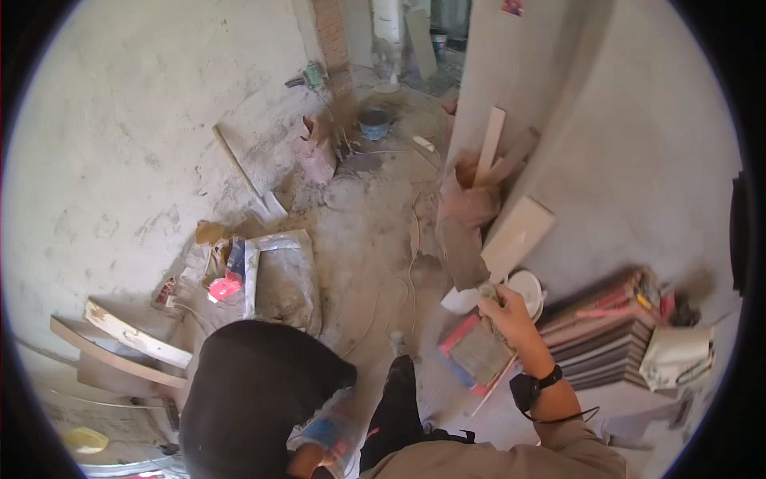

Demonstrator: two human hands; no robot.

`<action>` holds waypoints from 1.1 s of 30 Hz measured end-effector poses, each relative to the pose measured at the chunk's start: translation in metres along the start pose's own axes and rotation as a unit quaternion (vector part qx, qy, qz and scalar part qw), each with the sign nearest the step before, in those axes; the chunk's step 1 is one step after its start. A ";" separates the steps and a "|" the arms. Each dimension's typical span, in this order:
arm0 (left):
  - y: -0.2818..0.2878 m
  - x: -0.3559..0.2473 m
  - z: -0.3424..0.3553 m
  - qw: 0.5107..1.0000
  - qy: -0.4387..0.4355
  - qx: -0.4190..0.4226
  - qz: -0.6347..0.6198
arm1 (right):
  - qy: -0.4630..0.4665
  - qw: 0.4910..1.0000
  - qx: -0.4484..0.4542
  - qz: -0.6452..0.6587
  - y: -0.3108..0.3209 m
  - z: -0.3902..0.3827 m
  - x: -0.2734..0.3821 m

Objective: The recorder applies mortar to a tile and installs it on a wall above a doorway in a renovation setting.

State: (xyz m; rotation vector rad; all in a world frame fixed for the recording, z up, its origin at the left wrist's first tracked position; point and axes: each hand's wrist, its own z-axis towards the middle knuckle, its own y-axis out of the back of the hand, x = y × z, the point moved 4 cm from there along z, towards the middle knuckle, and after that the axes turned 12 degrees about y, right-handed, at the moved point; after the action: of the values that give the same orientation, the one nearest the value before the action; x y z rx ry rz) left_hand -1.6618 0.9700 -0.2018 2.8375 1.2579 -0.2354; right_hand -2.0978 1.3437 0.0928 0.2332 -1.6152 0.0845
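Note:
My right hand [504, 313], with a black band and a small device on its wrist, is closed round the handle of a mortar-covered trowel [463, 257]. The trowel's grey blade points away from me, beside the right-hand wall. Under that hand lies a flat red-and-blue-edged piece with a grey face [477, 351]. At the lower edge, a bit of my left hand [307, 461] shows behind a large black-clothed shape [259, 383] that looks like a bent knee. A blue-and-white container or bag [323, 433] is close to this hand; the fingers are mostly hidden.
Left are a shovel [247, 172] against the wall, a metal-edged mortar tray [311, 279] and curved boards [136, 335]. A blue bucket [373, 124], a torn sack [315, 152] and a cable [413, 247] lie ahead. Stacked panels [598, 343] and leaning boards [519, 235] flank the right wall.

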 end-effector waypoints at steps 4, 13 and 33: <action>-0.076 -0.093 0.047 1.000 -0.010 0.021 0.003 | -0.022 1.000 0.004 -0.006 -0.002 0.127 0.010; -0.328 -0.400 0.026 0.988 -0.083 0.079 0.106 | -0.060 0.998 -0.001 0.012 0.008 0.367 0.009; -0.623 -0.857 0.123 0.989 -0.050 0.040 0.134 | 0.026 0.930 -0.301 0.208 0.113 1.072 0.027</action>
State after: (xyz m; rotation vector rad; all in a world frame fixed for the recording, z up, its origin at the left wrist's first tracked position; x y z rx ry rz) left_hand -2.7049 0.7488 -0.1737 2.9779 0.8548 -0.4200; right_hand -3.1705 1.2401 0.0651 -0.5836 -1.5400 -0.0823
